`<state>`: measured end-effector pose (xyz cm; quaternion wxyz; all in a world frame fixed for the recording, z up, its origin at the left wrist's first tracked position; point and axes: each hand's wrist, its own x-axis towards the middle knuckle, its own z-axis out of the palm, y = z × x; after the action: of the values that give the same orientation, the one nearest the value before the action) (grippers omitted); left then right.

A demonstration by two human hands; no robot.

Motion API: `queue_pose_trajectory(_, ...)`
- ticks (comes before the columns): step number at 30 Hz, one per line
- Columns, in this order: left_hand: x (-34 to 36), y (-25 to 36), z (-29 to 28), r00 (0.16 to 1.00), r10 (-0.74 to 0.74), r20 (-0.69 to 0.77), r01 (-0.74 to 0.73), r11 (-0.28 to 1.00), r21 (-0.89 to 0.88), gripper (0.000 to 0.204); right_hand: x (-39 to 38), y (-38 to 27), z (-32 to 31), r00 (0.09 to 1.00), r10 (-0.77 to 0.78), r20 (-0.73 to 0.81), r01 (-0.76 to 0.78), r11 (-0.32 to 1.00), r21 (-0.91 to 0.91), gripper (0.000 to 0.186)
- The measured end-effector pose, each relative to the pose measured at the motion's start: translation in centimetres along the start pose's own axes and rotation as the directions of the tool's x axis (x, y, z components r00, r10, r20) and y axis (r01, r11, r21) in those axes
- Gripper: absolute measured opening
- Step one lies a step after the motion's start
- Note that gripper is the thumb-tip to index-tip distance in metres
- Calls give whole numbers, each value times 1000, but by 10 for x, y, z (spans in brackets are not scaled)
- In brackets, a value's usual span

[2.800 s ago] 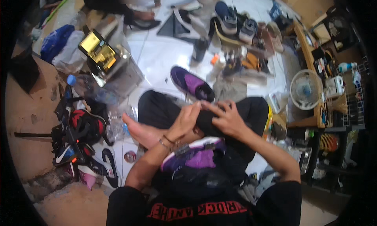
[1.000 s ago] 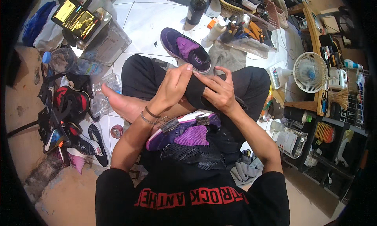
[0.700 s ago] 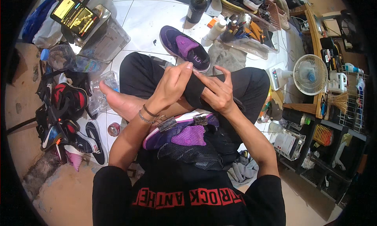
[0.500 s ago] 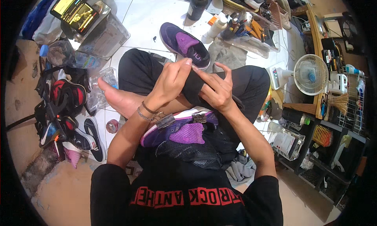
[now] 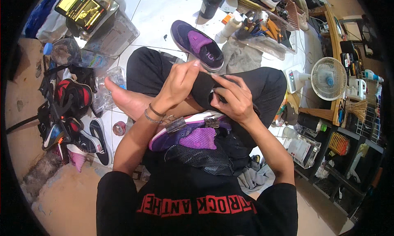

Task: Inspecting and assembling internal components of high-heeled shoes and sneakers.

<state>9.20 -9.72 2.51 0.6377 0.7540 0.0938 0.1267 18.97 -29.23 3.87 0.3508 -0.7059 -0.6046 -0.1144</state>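
I sit cross-legged on a white tiled floor. My left hand (image 5: 176,86) and my right hand (image 5: 232,99) meet above my legs, and both pinch a dark black piece of material (image 5: 204,88) between the fingers. Its exact kind is hard to tell against my black trousers. Bracelets circle my left wrist. Just below the hands, a purple shoe (image 5: 193,133) lies in my lap with two metal binder clips (image 5: 211,122) clamped along its edge. A second purple shoe (image 5: 197,45) rests on the tiles beyond my knees.
Clear plastic boxes (image 5: 111,30) and a water bottle (image 5: 67,55) stand at the left, by a pile of red and black shoes (image 5: 67,108). A tray of tools and bottles (image 5: 262,33) sits far right, with a small white fan (image 5: 328,78) and shelves (image 5: 349,141) beyond.
Both hands have stayed together on the black piece, rising slightly from my lap compared with the oldest frame. The view has drifted a little; nothing was let go.
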Motion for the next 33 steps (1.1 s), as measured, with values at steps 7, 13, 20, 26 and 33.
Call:
queue_pose_trajectory(7,-3,-5,1,999,-41,15,41,999,13,47,-15,-4,-27,997,48,54,-48,999,-7,24)
queue_pose_trajectory(13,-9,-4,2,984,174,-44,-161,963,214,45,-21,-5,-51,990,98,101,-95,995,-29,28)
queue_pose_trajectory(20,-7,-13,1,993,-115,22,115,993,2,46,-28,-10,-60,942,323,88,-335,910,245,25)
queue_pose_trajectory(26,-9,-22,1,1000,-15,8,14,999,32,46,-19,-5,-70,921,315,229,-365,903,226,40)
queue_pose_trajectory(33,-7,-13,-4,997,-73,11,72,996,47,46,-25,1,-91,968,249,20,-249,959,135,26)
